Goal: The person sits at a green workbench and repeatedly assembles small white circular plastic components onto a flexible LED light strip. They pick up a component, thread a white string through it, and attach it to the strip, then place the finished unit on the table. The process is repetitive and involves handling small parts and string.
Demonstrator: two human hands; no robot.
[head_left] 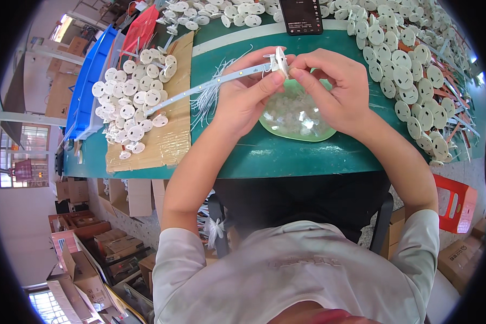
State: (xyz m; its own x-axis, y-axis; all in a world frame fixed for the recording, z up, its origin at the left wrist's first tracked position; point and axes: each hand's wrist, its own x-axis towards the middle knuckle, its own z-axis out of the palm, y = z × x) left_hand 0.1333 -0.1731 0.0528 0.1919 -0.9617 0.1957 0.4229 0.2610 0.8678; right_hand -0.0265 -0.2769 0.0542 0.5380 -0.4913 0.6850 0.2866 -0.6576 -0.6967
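Observation:
My left hand (pixel 242 101) is closed on a round white plastic disc fitting (pixel 279 60), seen nearly edge-on, with its thumb against the base. From the fitting a narrow LED strip (pixel 210 83) runs down to the left, its far end over a pile of similar white disc fittings (pixel 132 92). My right hand (pixel 337 89) meets the fitting from the right, thumb and forefinger pinched close beside it. Whatever sits between those fingertips is too small to make out. Below both hands stands a light green bowl (pixel 302 138) holding small clear plastic pieces.
The pile at left lies on flattened cardboard (pixel 173 129), beside thin white wires (pixel 205 102). A blue tray (pixel 92 81) and red basket (pixel 140 32) stand farther left. Many more disc fittings (pixel 402 75) fill the right side. A phone (pixel 301 16) is at the back.

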